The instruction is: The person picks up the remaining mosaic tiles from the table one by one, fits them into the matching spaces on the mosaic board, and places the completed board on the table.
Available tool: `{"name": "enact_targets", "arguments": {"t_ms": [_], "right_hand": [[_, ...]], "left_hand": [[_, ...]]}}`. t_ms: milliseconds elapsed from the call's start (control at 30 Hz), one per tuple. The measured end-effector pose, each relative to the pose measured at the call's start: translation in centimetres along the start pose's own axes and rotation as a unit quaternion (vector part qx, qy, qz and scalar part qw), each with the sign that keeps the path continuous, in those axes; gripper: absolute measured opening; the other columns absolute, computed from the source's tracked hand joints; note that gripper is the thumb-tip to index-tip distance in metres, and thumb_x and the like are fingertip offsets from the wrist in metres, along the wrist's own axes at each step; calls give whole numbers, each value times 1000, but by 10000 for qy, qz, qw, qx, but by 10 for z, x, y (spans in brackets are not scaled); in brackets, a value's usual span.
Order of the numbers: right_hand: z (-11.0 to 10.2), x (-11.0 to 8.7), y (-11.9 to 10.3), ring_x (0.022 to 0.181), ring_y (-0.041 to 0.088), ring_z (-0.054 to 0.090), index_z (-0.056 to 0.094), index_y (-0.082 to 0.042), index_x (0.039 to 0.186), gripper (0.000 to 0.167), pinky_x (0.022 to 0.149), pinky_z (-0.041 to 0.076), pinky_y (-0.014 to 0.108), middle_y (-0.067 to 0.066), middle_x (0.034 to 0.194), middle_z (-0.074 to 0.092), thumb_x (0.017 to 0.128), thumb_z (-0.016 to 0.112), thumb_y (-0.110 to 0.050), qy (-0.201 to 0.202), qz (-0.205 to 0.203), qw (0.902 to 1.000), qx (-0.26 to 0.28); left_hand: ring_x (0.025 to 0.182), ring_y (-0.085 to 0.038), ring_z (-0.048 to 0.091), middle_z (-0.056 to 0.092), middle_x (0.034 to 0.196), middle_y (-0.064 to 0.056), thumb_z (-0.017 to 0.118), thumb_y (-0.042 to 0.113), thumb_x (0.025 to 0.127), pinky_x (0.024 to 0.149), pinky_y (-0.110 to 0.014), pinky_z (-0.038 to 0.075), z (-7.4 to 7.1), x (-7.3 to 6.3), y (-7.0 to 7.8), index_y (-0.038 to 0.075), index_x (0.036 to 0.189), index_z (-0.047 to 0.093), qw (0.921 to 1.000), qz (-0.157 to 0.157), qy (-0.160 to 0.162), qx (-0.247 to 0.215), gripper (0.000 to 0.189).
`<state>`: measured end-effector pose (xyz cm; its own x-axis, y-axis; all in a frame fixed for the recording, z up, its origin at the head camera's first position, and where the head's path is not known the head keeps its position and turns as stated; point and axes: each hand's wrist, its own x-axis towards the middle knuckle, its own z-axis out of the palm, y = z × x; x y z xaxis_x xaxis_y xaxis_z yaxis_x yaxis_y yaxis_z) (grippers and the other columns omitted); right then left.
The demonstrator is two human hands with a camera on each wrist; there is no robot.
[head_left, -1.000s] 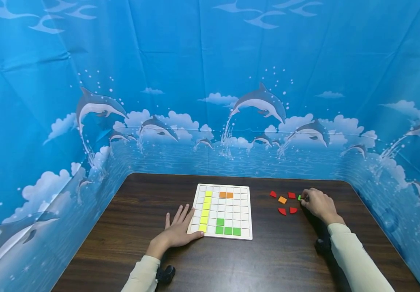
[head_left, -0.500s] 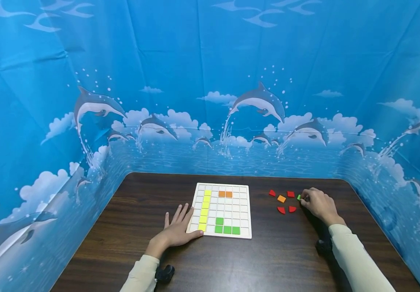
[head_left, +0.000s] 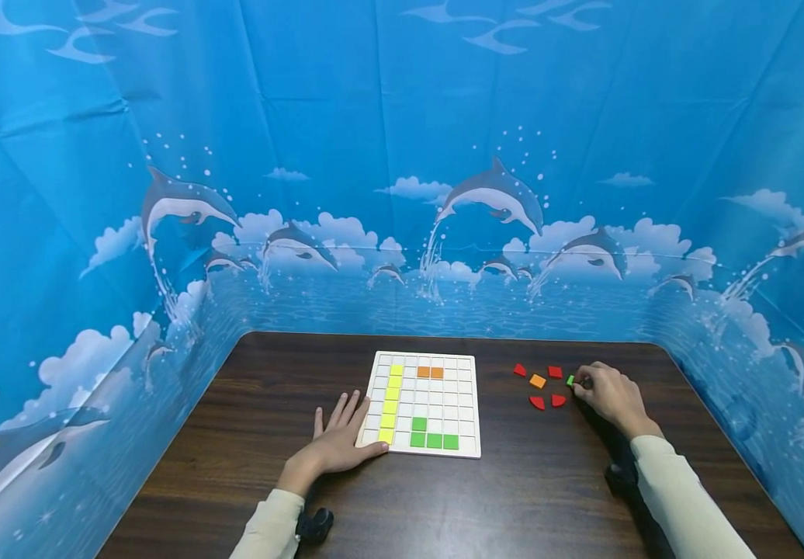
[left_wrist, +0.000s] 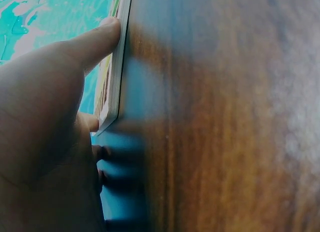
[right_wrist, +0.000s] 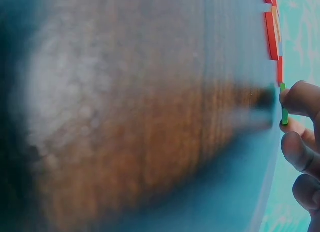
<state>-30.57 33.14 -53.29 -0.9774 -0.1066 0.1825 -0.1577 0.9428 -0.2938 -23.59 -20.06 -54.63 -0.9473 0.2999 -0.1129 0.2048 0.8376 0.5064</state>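
Note:
In the head view a white gridded board [head_left: 445,405] lies on the table. It bears a column of yellow tiles [head_left: 391,407], two orange tiles [head_left: 437,373] and several green tiles [head_left: 434,441]. My left hand [head_left: 337,448] rests at the board's left side, fingers spread and thumb on the near left corner. The left wrist view shows that thumb against the board's edge [left_wrist: 118,74]. To the right, my right hand [head_left: 611,394] pinches a small green tile [right_wrist: 284,107] between thumb and fingertips, close to the tabletop; the fingers partly hide it.
Beside the right hand lie several red pieces [head_left: 554,372], some with curved edges, and an orange square tile [head_left: 538,381]. The dark wooden table [head_left: 486,505] ends at a blue dolphin-print curtain [head_left: 388,194] at the back and sides.
My right hand stays in place, with slightly more of the green tile showing past its fingertips. The left hand and the board have not moved; the head view shifts a little.

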Motion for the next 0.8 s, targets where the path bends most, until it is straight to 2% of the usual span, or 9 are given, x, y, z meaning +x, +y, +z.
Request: {"name": "enact_targets", "arguments": {"t_ms": [167,400,600,800], "right_hand": [[0,-2,-1,69,22,59,78,-7,101,14,55,48,40,21,110,71,94,81,-18,88,-48,10000,3],[0,-5,-5,68,21,55,78,-7,100,12,54,44,36,22,113,71,94,80,-18,78,-88,9999,32],[0,-7,-11,68,20,54,79,-7,100,12,54,43,34,23,115,72,94,81,-18,148,-124,9998,49],[1,-7,-15,66,18,54,80,-8,99,13,53,43,33,23,115,72,94,82,-19,293,-222,9993,7]], "left_hand": [[167,-40,-2,8,181,-16,59,80,92,121,-79,-15,0,0,-1,15,172,22,10000,59,33,-62,110],[168,-37,0,8,181,-12,61,80,91,125,-75,-12,2,2,-1,16,172,21,9998,-150,8,112,110],[167,-40,1,10,180,-16,63,77,92,124,-77,-12,-2,-2,4,13,172,23,10000,-65,-7,-24,110],[167,-41,1,10,180,-16,62,78,92,122,-79,-12,0,0,0,14,172,24,9999,15,58,-110,109]]}}
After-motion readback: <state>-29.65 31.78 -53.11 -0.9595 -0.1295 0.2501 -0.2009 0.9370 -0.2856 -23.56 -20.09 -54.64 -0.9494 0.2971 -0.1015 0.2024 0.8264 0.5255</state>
